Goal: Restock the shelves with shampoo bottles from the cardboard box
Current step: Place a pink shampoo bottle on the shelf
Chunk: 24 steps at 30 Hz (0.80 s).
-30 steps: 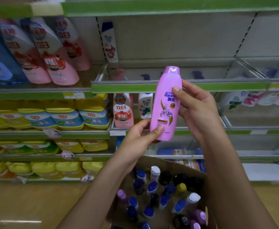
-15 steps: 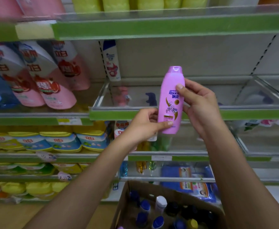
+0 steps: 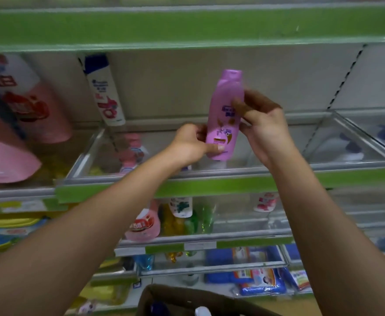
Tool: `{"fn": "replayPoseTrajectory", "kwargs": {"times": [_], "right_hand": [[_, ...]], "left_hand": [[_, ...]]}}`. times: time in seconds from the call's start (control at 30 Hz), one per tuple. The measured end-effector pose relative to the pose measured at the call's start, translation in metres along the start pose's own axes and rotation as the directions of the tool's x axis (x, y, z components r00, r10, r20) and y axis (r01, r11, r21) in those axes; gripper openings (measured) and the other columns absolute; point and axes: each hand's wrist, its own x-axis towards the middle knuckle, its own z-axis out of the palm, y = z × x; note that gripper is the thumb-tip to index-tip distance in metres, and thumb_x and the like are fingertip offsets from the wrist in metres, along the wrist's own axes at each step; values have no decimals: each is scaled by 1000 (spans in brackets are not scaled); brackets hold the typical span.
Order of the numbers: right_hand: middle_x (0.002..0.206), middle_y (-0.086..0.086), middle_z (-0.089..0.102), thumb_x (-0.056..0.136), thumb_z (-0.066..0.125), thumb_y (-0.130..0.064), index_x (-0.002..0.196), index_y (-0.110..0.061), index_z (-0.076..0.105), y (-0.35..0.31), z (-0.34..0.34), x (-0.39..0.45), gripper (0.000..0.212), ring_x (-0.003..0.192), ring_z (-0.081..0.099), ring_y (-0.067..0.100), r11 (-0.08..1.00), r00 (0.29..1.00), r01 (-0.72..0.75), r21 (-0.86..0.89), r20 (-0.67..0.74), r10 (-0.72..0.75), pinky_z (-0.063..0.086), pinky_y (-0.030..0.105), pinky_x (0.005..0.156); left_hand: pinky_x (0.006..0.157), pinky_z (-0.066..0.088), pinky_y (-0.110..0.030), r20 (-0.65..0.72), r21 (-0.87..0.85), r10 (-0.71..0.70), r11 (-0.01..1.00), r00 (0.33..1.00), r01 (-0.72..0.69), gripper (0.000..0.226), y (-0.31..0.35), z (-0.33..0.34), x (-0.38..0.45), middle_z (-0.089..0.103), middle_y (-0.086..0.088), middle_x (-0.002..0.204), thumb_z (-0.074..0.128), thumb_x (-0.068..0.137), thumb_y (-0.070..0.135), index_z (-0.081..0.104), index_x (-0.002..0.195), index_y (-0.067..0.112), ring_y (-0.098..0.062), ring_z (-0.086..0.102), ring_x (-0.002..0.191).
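We hold a pink shampoo bottle (image 3: pixel 224 115) upright in both hands, cap at the top, its long axis nearly vertical and leaning slightly right. Our left hand (image 3: pixel 190 144) pinches its lower end, thumb across the label; our right hand (image 3: pixel 261 124) wraps its upper side. The bottle hangs above the clear-fronted shelf tray (image 3: pixel 232 173), its base just over the tray's front lip (the picture is blurred, so whether it touches anything is unclear). The tray floor lies below and beyond the bottle. The cardboard box (image 3: pixel 175 297) sits low in view, near our body.
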Motion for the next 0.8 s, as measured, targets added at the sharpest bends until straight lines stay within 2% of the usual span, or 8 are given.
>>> {"fn": "replayPoseTrajectory", "kwargs": {"times": [0.07, 0.2, 0.27, 0.33, 0.47, 0.6, 0.7, 0.8], "right_hand": [[89, 1, 73, 87, 61, 2, 118, -6, 62, 5, -4, 10, 32, 83, 68, 16, 999, 1000, 15, -29, -12, -16, 55, 34, 73], [107, 10, 70, 85, 64, -4, 130, -4, 54, 16, -8, 29, 47, 94, 67, 19, 996, 998, 41, -83, 40, -38, 53, 33, 78], [112, 11, 69, 84, 65, -8, 133, -3, 52, 22, -11, 39, 51, 98, 67, 20, 994, 997, 55, -99, 65, -49, 53, 33, 83], [111, 9, 69, 86, 64, -8, 134, -4, 51, 26, -15, 51, 49, 99, 67, 18, 990, 995, 64, -128, 87, -53, 53, 32, 83], [114, 7, 67, 85, 65, -8, 133, -5, 51, 30, -19, 76, 50, 100, 66, 17, 986, 996, 62, -154, 74, -51, 53, 33, 89], [114, 9, 68, 89, 63, -9, 129, -5, 55, 36, -26, 95, 41, 102, 66, 17, 962, 988, 136, -236, 109, -113, 52, 30, 89], [114, 7, 68, 89, 64, -13, 131, -7, 56, 36, -28, 109, 43, 102, 67, 15, 928, 987, 157, -338, 77, -139, 54, 26, 87], [115, 9, 68, 87, 68, -19, 130, -11, 58, 38, -31, 122, 44, 105, 66, 19, 912, 988, 154, -380, 55, -144, 54, 36, 94]], "left_hand": [[70, 51, -13, -22, 5, 31, 1000, 999, -31, 35, -4, 3, 12, 67, -7, 96, 76, 72, 1, 64, 104, 0, -17, 63, 84], [87, 55, -38, -44, 30, 65, 998, 997, -64, 32, -12, 6, 33, 71, -10, 97, 81, 64, 5, 66, 90, 14, -25, 68, 93], [86, 55, -45, -72, 72, 83, 994, 994, -78, 27, -16, 7, 46, 73, -11, 92, 80, 53, 14, 65, 75, 21, -25, 69, 90], [85, 54, -48, -91, 82, 99, 992, 991, -91, 22, -21, 8, 59, 73, -11, 89, 72, 50, 20, 64, 70, 23, -27, 69, 89], [88, 53, -49, -98, 44, 122, 992, 988, -118, 29, -22, 8, 79, 68, -5, 86, 79, 61, 9, 60, 76, 26, -34, 66, 94], [87, 54, -37, -28, 30, 148, 989, 989, -147, 25, -23, 7, 100, 67, 1, 91, 72, 77, 6, 59, 87, 25, -23, 66, 94], [90, 53, -38, -25, 55, 142, 989, 990, -140, 25, -23, 6, 115, 66, 1, 95, 71, 79, 8, 57, 93, 23, -19, 65, 95], [92, 51, -37, -69, 141, 141, 982, 988, -130, 35, -23, 9, 132, 67, -7, 108, 73, 78, 13, 59, 110, 11, -22, 64, 99]]}}
